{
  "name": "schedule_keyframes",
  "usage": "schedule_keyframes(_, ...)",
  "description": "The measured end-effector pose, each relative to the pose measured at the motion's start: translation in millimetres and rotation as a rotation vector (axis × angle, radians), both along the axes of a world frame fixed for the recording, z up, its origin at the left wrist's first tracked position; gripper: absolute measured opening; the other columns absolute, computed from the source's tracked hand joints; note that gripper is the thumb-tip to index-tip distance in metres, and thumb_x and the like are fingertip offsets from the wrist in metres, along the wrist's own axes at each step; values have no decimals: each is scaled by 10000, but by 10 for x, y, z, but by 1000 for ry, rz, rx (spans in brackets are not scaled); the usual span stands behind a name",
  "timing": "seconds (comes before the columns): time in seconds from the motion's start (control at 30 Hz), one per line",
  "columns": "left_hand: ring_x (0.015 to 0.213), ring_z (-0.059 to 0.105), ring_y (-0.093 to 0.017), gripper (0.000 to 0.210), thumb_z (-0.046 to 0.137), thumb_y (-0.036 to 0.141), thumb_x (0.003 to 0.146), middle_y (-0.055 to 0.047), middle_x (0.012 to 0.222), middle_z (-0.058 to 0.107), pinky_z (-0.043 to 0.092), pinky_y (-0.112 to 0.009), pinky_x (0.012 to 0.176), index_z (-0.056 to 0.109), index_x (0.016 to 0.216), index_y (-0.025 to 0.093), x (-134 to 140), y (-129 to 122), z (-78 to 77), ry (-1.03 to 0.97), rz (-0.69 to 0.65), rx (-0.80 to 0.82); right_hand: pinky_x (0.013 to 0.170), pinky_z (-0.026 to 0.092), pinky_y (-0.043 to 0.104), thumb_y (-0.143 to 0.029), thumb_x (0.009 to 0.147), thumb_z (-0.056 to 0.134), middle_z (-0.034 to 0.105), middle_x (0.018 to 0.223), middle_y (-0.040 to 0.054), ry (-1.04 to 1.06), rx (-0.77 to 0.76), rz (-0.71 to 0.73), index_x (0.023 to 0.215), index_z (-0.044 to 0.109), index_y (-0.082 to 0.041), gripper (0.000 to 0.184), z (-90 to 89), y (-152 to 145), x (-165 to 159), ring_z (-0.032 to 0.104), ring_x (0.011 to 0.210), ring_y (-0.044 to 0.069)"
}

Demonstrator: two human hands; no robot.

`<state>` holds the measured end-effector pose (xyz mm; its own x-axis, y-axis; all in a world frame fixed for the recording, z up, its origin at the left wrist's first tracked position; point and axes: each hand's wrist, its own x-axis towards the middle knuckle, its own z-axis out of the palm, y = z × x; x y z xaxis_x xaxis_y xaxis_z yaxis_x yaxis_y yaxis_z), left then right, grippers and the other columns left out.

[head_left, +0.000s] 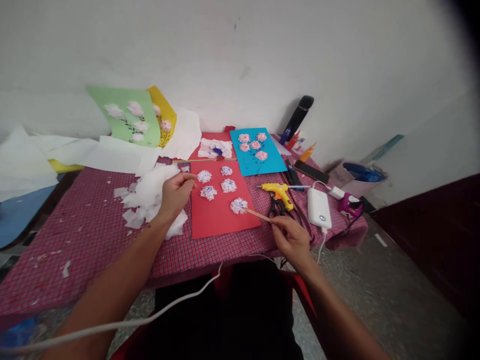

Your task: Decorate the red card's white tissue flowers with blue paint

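Note:
A red sheet of paper (221,225) lies in front of me with several crumpled white tissue flowers (228,185) on it, dabbed with blue. Between its fingers and thumb, my right hand (290,237) grips a thin wooden stick (258,215). The stick's far tip touches the nearest flower (239,205), low on the right of the sheet. My left hand (176,192) is at the sheet's left edge, thumb and forefinger closed beside the upper left flower (204,176). Whether anything is between those fingers is hidden.
White tissue pieces (146,190) are heaped left. Behind are a blue card (262,167), a green card (150,125) and a paint-stained tissue (215,148). A yellow glue gun (279,190), black scissors (275,205) and a white power bank (318,207) lie right. A white cable (180,300) crosses in front.

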<state>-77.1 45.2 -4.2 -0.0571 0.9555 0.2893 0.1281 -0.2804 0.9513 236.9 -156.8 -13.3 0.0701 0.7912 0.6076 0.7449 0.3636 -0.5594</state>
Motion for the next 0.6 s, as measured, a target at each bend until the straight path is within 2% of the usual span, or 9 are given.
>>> schedule_keyframes(0.2, 644, 622, -138, 201, 659, 261, 790, -18, 720, 719, 468, -254, 595, 817, 904, 211, 4, -1, -3, -1, 2, -6, 844, 621, 363, -157, 953, 626, 787, 973, 46, 7, -2, -24, 1046, 744, -262, 183, -68, -24, 69, 759, 900, 209)
schedule_keyframes(0.6, 627, 598, -117, 197, 658, 228, 795, -6, 718, 721, 454, -245, 596, 814, 911, 200, 13, -21, 30, 10, -5, -3, 827, 619, 367, -186, 960, 643, 791, 960, 41, 17, -29, -51, 1045, 756, -262, 160, -86, -42, 121, 760, 882, 211)
